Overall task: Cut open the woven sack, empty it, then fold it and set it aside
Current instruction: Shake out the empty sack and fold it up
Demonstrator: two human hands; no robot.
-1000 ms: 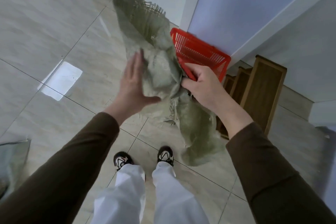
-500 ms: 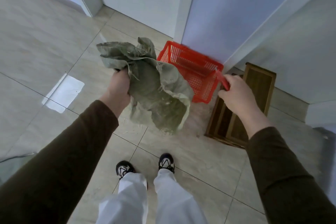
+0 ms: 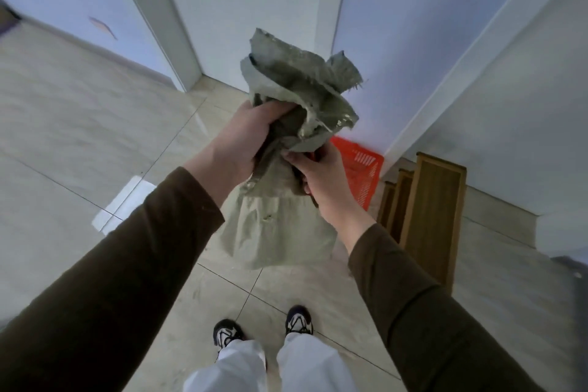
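Note:
I hold the grey-green woven sack [image 3: 280,232] in front of my chest, above the floor. It is crumpled and bunched in the middle. Its frayed upper end sticks up above my hands and its lower part hangs down loose. My left hand [image 3: 245,140] is closed around the bunched middle from the left. My right hand [image 3: 321,178] pinches the sack just below that, from the right. A small red object [image 3: 315,156] shows between the right hand's fingers; I cannot tell what it is.
A red plastic basket [image 3: 362,169] lies on the tiled floor behind the sack, against the wall corner. Wooden frames [image 3: 436,210] lean at the right wall. A white door frame [image 3: 178,41] stands at the back left. My shoes [image 3: 299,321] are below.
My right hand has come back from the right side onto the sack. Both hands have lifted the sack higher and bunched it tighter, so it now covers most of the red basket.

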